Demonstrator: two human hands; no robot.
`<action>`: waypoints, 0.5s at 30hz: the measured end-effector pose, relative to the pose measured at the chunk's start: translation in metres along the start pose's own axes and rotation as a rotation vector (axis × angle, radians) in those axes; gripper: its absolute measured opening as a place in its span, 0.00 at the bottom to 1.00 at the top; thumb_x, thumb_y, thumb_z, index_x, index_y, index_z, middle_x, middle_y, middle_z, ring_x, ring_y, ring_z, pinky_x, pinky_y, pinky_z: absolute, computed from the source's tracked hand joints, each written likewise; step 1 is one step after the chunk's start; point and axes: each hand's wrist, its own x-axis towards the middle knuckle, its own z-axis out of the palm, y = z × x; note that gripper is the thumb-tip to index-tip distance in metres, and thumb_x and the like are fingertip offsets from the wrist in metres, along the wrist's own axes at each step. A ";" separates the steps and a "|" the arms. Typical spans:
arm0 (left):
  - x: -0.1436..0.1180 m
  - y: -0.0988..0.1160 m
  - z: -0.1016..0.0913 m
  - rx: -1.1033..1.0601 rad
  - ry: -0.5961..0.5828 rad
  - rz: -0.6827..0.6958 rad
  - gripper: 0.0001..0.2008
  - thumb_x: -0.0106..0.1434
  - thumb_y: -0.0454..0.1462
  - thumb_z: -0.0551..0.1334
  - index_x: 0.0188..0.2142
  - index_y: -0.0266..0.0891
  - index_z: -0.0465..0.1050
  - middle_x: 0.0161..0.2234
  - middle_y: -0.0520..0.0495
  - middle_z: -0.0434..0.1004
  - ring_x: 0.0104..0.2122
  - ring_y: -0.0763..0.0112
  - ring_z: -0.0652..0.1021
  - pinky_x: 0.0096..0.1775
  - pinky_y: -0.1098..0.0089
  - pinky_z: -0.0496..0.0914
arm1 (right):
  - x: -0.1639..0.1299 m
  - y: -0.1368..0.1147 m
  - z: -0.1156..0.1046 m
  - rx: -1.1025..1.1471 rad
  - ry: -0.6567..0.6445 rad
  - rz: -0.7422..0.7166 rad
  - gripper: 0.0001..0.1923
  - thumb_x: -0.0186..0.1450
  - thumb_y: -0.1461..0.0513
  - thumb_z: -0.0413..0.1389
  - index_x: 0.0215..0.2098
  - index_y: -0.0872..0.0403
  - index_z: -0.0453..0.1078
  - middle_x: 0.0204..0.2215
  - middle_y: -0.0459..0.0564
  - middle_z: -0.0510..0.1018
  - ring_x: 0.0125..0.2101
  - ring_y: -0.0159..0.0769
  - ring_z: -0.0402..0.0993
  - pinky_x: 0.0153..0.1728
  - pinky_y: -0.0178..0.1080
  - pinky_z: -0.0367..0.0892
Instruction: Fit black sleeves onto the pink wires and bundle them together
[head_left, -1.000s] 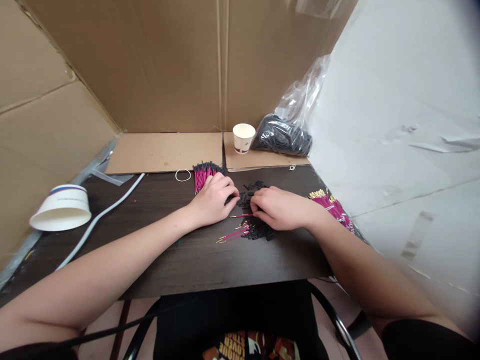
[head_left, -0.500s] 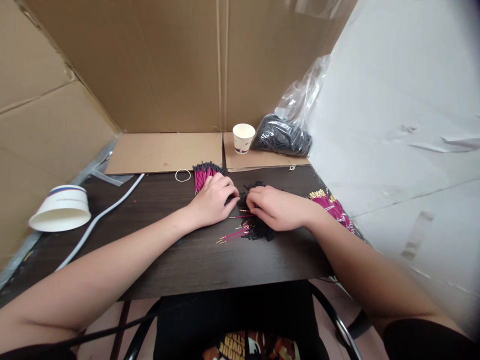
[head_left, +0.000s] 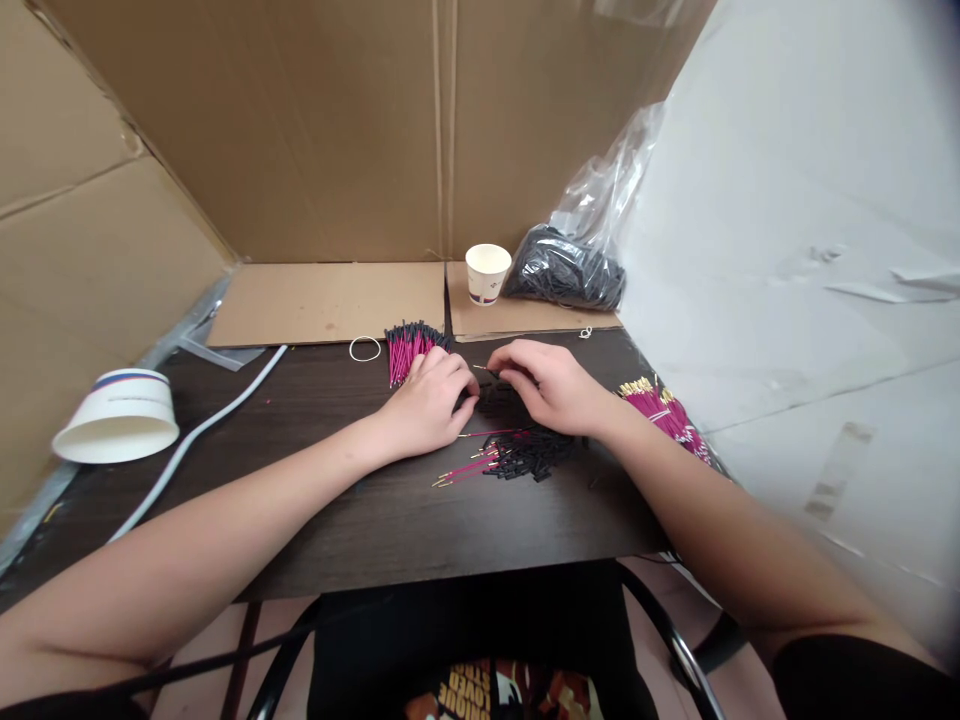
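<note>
Fingers [head_left: 504, 362] of the right hand [head_left: 551, 388] are pinched on a thin pin [head_left: 486, 369] mid-frame; left hand [head_left: 427, 400] fingers are curled together beside black sleeves [head_left: 532, 455] on the surface [head_left: 315, 500].

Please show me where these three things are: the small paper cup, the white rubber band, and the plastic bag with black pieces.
small paper cup [head_left: 487, 274]: head view, on its outer side wall.
white rubber band [head_left: 352, 343]: head view, on the ring's left edge.
plastic bag [head_left: 566, 272]: head view, on the black-filled lower part.

We see a paper cup [head_left: 487, 273] beside a plastic bag [head_left: 577, 262], a tipped paper bowl [head_left: 116, 428], a white cable [head_left: 196, 435], a rubber band [head_left: 365, 348].
</note>
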 end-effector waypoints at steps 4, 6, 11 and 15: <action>0.001 0.000 0.000 0.027 -0.017 -0.004 0.07 0.76 0.36 0.60 0.43 0.39 0.77 0.45 0.38 0.78 0.47 0.50 0.71 0.51 0.51 0.67 | -0.002 0.004 0.003 -0.061 0.019 0.022 0.12 0.79 0.66 0.51 0.52 0.54 0.77 0.47 0.57 0.85 0.46 0.45 0.81 0.51 0.48 0.75; 0.001 -0.001 0.000 0.038 -0.020 -0.004 0.07 0.77 0.36 0.60 0.42 0.39 0.76 0.44 0.38 0.78 0.47 0.50 0.71 0.50 0.51 0.67 | -0.002 0.004 0.004 -0.076 0.040 0.026 0.12 0.79 0.65 0.51 0.49 0.54 0.77 0.44 0.57 0.85 0.44 0.44 0.81 0.49 0.46 0.74; 0.000 0.001 0.001 -0.028 0.091 0.000 0.07 0.78 0.36 0.57 0.43 0.39 0.73 0.45 0.38 0.79 0.47 0.51 0.72 0.52 0.51 0.68 | -0.001 0.001 0.005 -0.083 0.151 0.008 0.07 0.75 0.67 0.54 0.43 0.53 0.75 0.36 0.52 0.81 0.34 0.39 0.75 0.40 0.42 0.71; 0.000 0.002 0.003 -0.115 0.207 0.008 0.06 0.79 0.36 0.55 0.44 0.41 0.70 0.44 0.40 0.80 0.46 0.53 0.73 0.52 0.52 0.69 | -0.001 -0.001 0.008 -0.080 0.232 -0.044 0.05 0.73 0.67 0.57 0.40 0.53 0.74 0.32 0.48 0.78 0.29 0.36 0.71 0.34 0.40 0.68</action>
